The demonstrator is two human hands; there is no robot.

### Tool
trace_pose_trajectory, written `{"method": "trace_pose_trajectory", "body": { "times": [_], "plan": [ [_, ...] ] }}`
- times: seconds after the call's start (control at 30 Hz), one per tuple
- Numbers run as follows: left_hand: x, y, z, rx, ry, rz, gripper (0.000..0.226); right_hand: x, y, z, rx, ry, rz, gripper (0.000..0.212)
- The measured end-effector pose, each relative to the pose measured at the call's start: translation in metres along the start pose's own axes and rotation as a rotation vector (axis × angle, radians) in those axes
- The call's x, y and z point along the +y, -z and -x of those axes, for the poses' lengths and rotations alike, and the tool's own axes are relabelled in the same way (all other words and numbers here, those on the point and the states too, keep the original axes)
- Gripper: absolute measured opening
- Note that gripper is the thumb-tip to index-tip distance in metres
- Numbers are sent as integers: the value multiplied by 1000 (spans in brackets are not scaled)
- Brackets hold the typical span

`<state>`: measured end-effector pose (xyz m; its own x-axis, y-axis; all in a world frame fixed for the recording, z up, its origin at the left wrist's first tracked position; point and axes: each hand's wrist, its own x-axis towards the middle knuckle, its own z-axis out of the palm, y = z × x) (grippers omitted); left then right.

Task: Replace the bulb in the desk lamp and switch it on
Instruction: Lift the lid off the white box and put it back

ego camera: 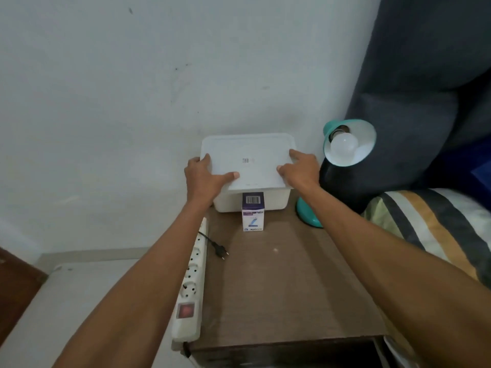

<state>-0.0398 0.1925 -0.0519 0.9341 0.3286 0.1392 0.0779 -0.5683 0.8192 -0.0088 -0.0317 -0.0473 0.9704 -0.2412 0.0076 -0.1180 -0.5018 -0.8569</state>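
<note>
Power strip (189, 282) along left tabletop (279, 288) edge, loose plug (220, 248) beside it, not inserted: lamp likely unpowered for safe bulb swap. Left hand (204, 179) clasps left edge of white lid (247, 160), thumb on top; right hand (301, 171) clasps right edge, fingers spread. Lid sits skewed over white box (252, 201), seemingly being lifted or set. Bulb carton (253, 212) stands just before box, below and between hands. Teal desk lamp (348, 144) right of right hand, near, untouched; bulb (345, 146) seated in shade.
</note>
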Motion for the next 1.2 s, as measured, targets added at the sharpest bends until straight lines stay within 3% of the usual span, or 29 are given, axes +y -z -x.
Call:
{"method": "trace_pose_trajectory", "body": {
  "times": [0.1, 0.2, 0.3, 0.37, 0.43, 0.57, 0.7, 0.8, 0.9, 1.0, 1.2],
  "plan": [
    [-3, -10, -33, -7, -3, -34, 97, -1, -12, -29, -18, 10, 54, 66],
    [-5, -19, -54, -42, 40, -90, 52, 2, -23, -49, -39, 34, 143, 67],
    [-9, -28, -65, -57, 59, -110, 68, 7, -32, -59, -27, 61, 283, 63],
    [-15, -35, -70, -39, 81, -104, 53, 12, -37, -62, -31, 61, 332, 61],
    [-17, -39, -68, -53, 86, -96, 65, 16, -40, -63, -23, 69, 372, 60],
    [-23, -42, -66, -88, 94, -106, 50, 28, -42, -61, -50, 82, 411, 61],
    [-26, -42, -68, -106, 67, -133, 84, 32, -40, -56, -73, 90, 434, 64],
    [-30, -36, -65, -114, 34, -133, 84, 27, -37, -50, -7, 102, 456, 60],
    [-40, -22, -54, -102, -18, -127, 79, 17, -35, -39, 152, 263, 397, 46],
    [-60, -6, -35, -80, -40, -104, 79, 4, -44, -20, 203, 444, 398, 36],
    [-113, 24, 21, -25, -97, -174, 81, -11, -88, 45, 9, 606, 340, 28]
  ]
}}
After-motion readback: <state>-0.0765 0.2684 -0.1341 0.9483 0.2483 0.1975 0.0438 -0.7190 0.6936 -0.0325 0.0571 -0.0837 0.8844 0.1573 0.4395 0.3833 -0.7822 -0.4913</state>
